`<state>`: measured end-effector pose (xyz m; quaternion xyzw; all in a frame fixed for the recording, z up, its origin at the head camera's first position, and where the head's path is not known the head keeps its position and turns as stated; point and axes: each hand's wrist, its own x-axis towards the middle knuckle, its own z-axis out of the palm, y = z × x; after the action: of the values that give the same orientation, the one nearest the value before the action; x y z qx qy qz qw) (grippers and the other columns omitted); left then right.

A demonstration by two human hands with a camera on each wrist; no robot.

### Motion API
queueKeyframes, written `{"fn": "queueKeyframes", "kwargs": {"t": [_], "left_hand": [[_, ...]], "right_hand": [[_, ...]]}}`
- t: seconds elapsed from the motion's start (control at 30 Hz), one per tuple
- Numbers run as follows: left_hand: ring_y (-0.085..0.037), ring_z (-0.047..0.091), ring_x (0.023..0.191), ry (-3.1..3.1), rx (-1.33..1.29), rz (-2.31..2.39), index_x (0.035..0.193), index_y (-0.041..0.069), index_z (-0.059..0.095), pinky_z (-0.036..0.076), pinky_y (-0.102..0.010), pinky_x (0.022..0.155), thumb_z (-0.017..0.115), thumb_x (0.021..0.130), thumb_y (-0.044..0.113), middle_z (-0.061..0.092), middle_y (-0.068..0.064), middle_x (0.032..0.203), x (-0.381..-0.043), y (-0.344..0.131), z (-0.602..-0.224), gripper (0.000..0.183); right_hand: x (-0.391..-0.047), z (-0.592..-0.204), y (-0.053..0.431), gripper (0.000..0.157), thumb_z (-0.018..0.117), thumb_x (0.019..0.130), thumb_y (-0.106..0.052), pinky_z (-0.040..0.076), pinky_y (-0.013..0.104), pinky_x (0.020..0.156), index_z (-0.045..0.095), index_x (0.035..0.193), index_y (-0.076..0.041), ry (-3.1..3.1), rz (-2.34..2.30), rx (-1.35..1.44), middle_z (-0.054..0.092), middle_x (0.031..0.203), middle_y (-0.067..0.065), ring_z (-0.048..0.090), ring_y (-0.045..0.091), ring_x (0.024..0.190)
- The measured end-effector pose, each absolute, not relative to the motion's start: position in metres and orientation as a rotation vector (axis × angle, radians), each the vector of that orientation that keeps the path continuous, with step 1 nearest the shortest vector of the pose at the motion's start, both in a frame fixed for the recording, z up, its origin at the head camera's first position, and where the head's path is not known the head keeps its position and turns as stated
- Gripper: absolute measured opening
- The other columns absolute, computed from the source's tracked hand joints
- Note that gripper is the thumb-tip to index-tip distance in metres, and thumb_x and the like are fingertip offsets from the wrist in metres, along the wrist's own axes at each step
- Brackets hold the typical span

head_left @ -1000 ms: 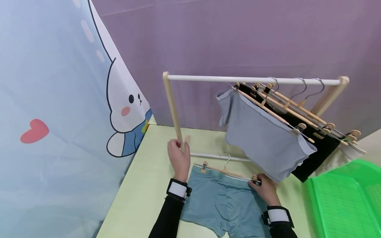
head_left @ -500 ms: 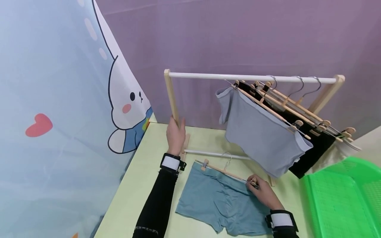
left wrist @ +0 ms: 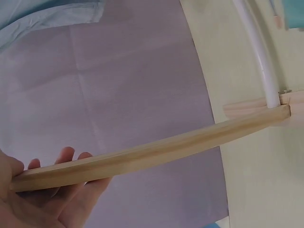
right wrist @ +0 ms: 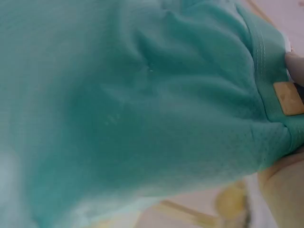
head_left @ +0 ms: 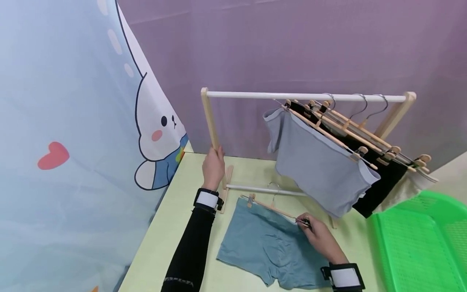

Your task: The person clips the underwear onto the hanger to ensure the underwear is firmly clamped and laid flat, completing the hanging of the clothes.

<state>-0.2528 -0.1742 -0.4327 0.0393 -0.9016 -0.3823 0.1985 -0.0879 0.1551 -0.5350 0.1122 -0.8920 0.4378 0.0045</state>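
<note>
My left hand (head_left: 213,168) grips the left wooden post (head_left: 209,121) of a small clothes rack; the left wrist view shows fingers and palm around the post (left wrist: 156,156). My right hand (head_left: 321,239) holds the right clip end of a wooden clip hanger (head_left: 273,208). Blue-green boxer shorts (head_left: 270,247) are clipped to this hanger by the waistband, spread over the table in front of the rack. In the right wrist view, the shorts (right wrist: 180,104) fill most of the picture, with a wooden clip (right wrist: 288,99) on the waistband beside my thumb.
On the right half of the rack's white top bar (head_left: 248,95) hang several hangers, with a grey-blue garment (head_left: 317,158) foremost and black shorts (head_left: 379,194) behind. A green basket (head_left: 412,243) stands at the right. A lower white bar (head_left: 255,188) runs behind the shorts.
My left hand has slid higher up the post. My right hand has shifted slightly left with the hanger end, and the rack's right end appears further left.
</note>
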Motion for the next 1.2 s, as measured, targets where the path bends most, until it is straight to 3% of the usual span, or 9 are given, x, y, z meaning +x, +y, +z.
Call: {"fn": "queueKeyframes", "kwargs": {"t": [0.17, 0.4, 0.6, 0.8, 0.9, 1.1, 1.2], "left_hand": [[-0.027, 0.067, 0.066, -2.531, 0.124, -1.061, 0.116, 0.002, 0.057, 0.046, -0.036, 0.048, 0.036, 0.109, 0.034, 0.074, -0.012, 0.097, -0.254, -0.173, -0.435, 0.039], [-0.026, 0.066, 0.064, -2.518, 0.127, -1.065, 0.117, 0.002, 0.057, 0.046, -0.035, 0.048, 0.036, 0.109, 0.034, 0.074, -0.012, 0.096, -0.256, -0.173, -0.435, 0.039], [-0.025, 0.065, 0.063, -2.525, 0.129, -1.090, 0.116, 0.003, 0.058, 0.046, -0.034, 0.048, 0.038, 0.109, 0.033, 0.073, -0.012, 0.094, -0.257, -0.172, -0.435, 0.037], [-0.025, 0.065, 0.063, -2.527, 0.136, -1.078, 0.114, 0.001, 0.059, 0.046, -0.034, 0.048, 0.039, 0.109, 0.032, 0.073, -0.012, 0.093, -0.256, -0.171, -0.436, 0.037], [-0.025, 0.066, 0.064, -2.530, 0.137, -1.069, 0.114, 0.001, 0.059, 0.047, -0.035, 0.048, 0.040, 0.109, 0.031, 0.074, -0.013, 0.094, -0.253, -0.171, -0.437, 0.036], [-0.026, 0.067, 0.066, -2.516, 0.120, -1.053, 0.116, 0.002, 0.059, 0.047, -0.036, 0.049, 0.042, 0.108, 0.029, 0.074, -0.013, 0.094, -0.250, -0.173, -0.437, 0.033], [-0.026, 0.066, 0.065, -2.518, 0.111, -1.051, 0.117, 0.002, 0.058, 0.047, -0.036, 0.050, 0.040, 0.109, 0.031, 0.074, -0.012, 0.095, -0.250, -0.175, -0.436, 0.035]], "right_hand": [[-0.080, -0.500, 0.149, 0.009, 0.060, 0.099, -0.008, 0.046, 0.025, 0.059, 0.062, 0.108, -0.011, -2.737, 1.187, 0.425, 0.068, 0.096, 0.000, 0.058, 0.007, 0.073], [-0.084, -0.443, 0.148, 0.026, 0.070, 0.082, 0.011, 0.046, 0.025, 0.055, 0.067, 0.101, -0.006, -2.409, 0.811, 0.601, 0.072, 0.087, 0.005, 0.061, 0.010, 0.067], [-0.088, -0.394, 0.143, 0.031, 0.069, 0.076, 0.018, 0.044, 0.022, 0.054, 0.067, 0.102, -0.001, -2.231, 0.783, 0.613, 0.072, 0.088, 0.012, 0.062, 0.016, 0.064], [-0.104, -0.358, 0.132, 0.025, 0.071, 0.080, 0.013, 0.041, 0.027, 0.050, 0.067, 0.104, 0.006, -2.094, 0.759, 0.568, 0.071, 0.088, 0.019, 0.060, 0.025, 0.058], [-0.114, -0.346, 0.126, 0.021, 0.071, 0.083, 0.010, 0.035, 0.024, 0.048, 0.067, 0.103, 0.006, -2.060, 0.766, 0.533, 0.071, 0.088, 0.018, 0.053, 0.020, 0.054], [-0.128, -0.336, 0.115, 0.015, 0.068, 0.091, 0.003, 0.021, 0.021, 0.044, 0.067, 0.106, 0.004, -2.046, 0.808, 0.434, 0.069, 0.082, 0.017, 0.026, 0.004, 0.046], [-0.134, -0.336, 0.110, 0.014, 0.067, 0.093, -0.001, 0.022, 0.022, 0.043, 0.067, 0.107, 0.003, -2.079, 0.803, 0.398, 0.067, 0.077, 0.015, 0.027, 0.005, 0.045]]}}
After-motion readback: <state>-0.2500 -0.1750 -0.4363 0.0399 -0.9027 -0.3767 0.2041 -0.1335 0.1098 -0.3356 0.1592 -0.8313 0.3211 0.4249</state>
